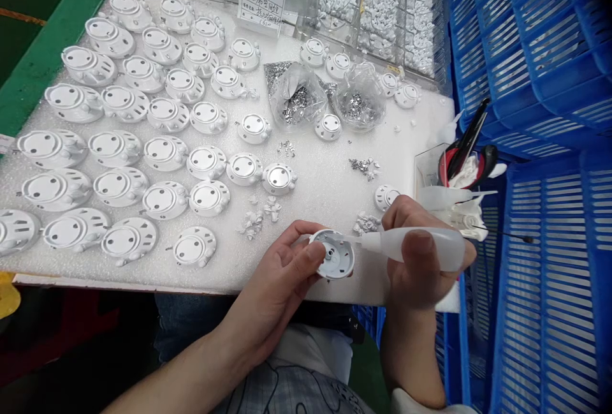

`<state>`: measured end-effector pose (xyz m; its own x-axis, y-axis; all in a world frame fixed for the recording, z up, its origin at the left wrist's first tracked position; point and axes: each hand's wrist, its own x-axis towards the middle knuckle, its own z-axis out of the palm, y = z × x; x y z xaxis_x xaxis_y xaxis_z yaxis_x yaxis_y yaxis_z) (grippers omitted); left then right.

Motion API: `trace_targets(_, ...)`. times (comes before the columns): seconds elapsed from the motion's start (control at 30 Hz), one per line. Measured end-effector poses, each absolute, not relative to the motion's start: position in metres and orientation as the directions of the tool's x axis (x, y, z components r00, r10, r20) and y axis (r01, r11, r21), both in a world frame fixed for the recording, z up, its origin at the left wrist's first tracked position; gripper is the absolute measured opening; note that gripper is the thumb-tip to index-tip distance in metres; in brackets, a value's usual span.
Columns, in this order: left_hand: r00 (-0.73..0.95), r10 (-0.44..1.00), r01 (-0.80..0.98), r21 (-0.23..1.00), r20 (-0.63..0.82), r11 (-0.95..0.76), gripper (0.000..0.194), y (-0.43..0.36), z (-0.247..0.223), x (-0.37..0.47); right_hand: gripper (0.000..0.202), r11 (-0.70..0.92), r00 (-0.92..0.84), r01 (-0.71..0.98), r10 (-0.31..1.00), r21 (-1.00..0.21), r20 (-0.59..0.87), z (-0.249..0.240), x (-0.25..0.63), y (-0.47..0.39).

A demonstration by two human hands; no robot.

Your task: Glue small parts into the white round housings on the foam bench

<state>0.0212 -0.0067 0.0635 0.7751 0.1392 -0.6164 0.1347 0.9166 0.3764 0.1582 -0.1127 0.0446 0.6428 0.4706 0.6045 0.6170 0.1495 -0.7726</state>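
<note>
My left hand (282, 273) grips a small round white plastic shell (335, 256), hollow side up, just past the near edge of the white foam board (329, 184). My right hand (415, 254) holds a translucent squeeze bottle (421, 245) lying sideways, its nozzle tip touching the shell's rim. Small white plastic bits (261, 216) and a little pile of metal pieces (364, 166) lie on the foam just beyond my hands. One more white shell (386, 196) sits right behind my right knuckles.
Rows of several finished round white parts (119, 146) cover the foam's left half. Two clear bags of metal pieces (325, 98) lie at the back, with a paper label (261, 4) and clear bins behind. Blue crates (540, 146) stand on the right beside a cup with scissors (466, 152).
</note>
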Motion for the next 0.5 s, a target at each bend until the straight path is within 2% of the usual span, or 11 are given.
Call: trace_targets(0.5, 0.777, 0.141, 0.133, 0.379, -0.613, 0.916, 0.054, -0.0075, 0.0632, 0.0205, 0.055, 0.140, 0.650, 0.608, 0.478, -0.782, 0.591, 0.0463, 0.1568, -0.1150)
